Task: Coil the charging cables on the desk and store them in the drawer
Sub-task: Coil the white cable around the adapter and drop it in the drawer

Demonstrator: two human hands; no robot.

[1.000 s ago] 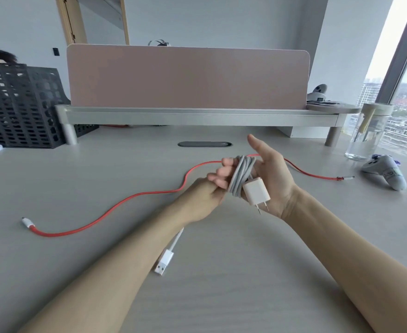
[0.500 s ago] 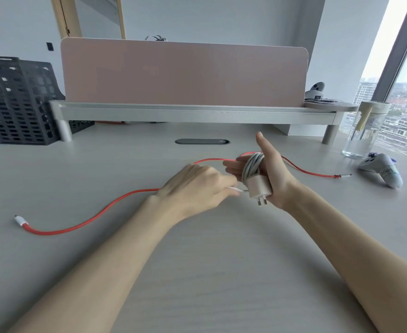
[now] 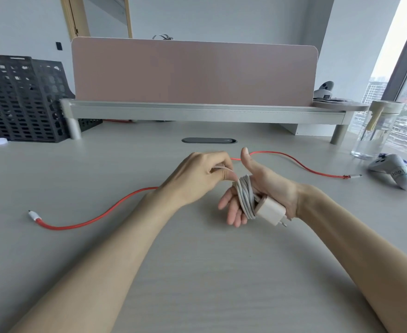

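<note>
Our left hand (image 3: 197,176) pinches the short free tail of the white cable (image 3: 245,195) between thumb and curled fingers, at about 10 o'clock from the coil. Our right hand (image 3: 267,186) is not clenched. Its fingers lie straight with the thumb up and serve as a spool, with the white cable wound round them in several loops. The wall adapter (image 3: 270,210) sits against the palm at the coil's 4 o'clock side. Both hands hover above the desk (image 3: 197,272).

We judge this to be the last turn and the securing of the tail. To do it well, we hold the tail lightly taut and lay it beside the other loops, not across them. The right fingers need to be held together, because loose loops could slide off toward the fingertips. The adapter is probably the heavy end — a thumb pressed on it would steady the bundle while we tuck the tail under a loop.

The red cable (image 3: 101,215) lies uncoiled on the desk, running from 8 o'clock to 2 o'clock behind the hands. No drawer is in view.
</note>
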